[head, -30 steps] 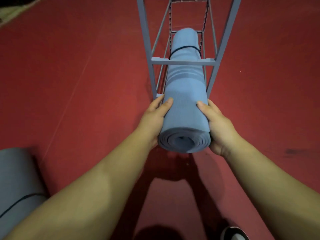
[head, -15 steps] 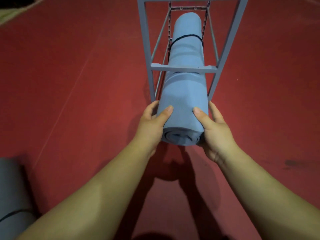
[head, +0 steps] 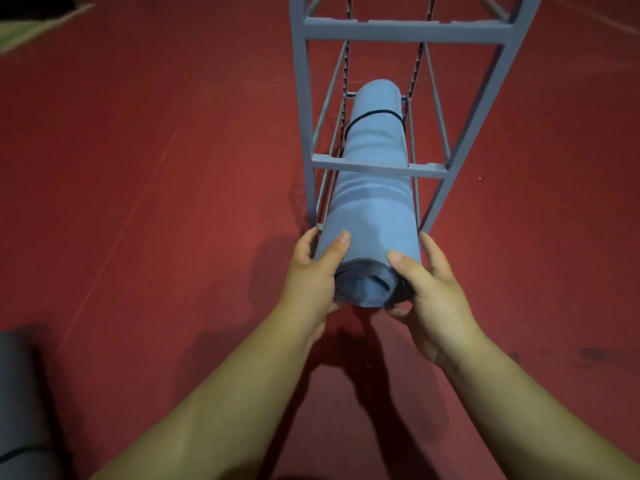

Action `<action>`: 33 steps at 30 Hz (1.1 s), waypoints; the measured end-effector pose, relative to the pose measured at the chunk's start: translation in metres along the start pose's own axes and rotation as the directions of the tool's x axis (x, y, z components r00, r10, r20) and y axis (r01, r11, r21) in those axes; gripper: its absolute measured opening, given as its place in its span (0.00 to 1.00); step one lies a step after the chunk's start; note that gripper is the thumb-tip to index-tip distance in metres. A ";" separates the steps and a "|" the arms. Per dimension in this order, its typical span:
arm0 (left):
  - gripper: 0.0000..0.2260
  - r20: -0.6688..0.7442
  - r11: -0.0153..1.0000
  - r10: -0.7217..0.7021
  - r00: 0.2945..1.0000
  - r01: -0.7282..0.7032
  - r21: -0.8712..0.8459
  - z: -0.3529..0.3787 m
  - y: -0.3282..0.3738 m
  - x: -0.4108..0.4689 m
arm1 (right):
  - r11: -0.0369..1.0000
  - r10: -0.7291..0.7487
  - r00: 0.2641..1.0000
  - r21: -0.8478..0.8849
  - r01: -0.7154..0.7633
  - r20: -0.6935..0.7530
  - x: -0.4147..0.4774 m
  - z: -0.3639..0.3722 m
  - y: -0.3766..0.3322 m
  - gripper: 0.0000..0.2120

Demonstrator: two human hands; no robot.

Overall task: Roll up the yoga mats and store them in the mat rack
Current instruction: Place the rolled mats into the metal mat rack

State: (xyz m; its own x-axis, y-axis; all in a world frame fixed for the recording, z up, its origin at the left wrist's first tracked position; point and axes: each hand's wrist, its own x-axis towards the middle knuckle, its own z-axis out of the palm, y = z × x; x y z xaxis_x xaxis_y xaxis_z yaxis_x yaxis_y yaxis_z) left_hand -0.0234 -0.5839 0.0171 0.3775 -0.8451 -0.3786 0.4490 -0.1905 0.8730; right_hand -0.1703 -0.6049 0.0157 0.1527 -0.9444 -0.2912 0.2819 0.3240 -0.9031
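Head camera: rolled blue yoga mat [head: 374, 202] lying lengthwise inside the grey mat rack [head: 408, 29], near end jutting from the rack's front. Left hand [head: 311, 282] and right hand [head: 433, 299] curled around that end, thumbs on top. Second rolled mat [head: 17, 410] on red floor [head: 173, 168], well left of rack.

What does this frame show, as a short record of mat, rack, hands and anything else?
mat: rolled mat, black band near its far end, lying lengthwise inside the rack, near end sticking out
rack: grey frame on the red floor
left hand: grips the mat's near end
right hand: grips the same end
other: second mat, lower left
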 end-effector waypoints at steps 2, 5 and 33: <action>0.11 -0.031 1.000 0.010 0.999 -0.009 0.013 0.002 -0.002 0.002 | 0.998 -0.035 0.998 0.045 0.038 -0.056 0.002 0.002 0.000 0.33; 0.14 -0.042 1.000 0.013 0.999 -0.012 0.011 0.008 -0.001 0.005 | 0.995 -0.067 0.996 0.067 0.071 -0.056 0.009 0.002 -0.005 0.37; 0.35 0.070 0.997 0.032 0.997 -0.037 0.067 0.044 0.005 0.048 | 0.977 0.182 0.932 0.166 -0.135 -0.315 0.060 0.014 -0.022 0.46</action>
State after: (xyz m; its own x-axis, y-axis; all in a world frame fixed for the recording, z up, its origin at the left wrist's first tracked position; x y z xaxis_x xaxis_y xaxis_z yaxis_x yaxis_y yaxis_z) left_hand -0.0380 -0.6476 0.0167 0.3342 -0.8835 -0.3281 0.3799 -0.1923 0.9048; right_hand -0.1539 -0.6683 0.0225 -0.1045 -0.8382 -0.5352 0.4118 0.4534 -0.7905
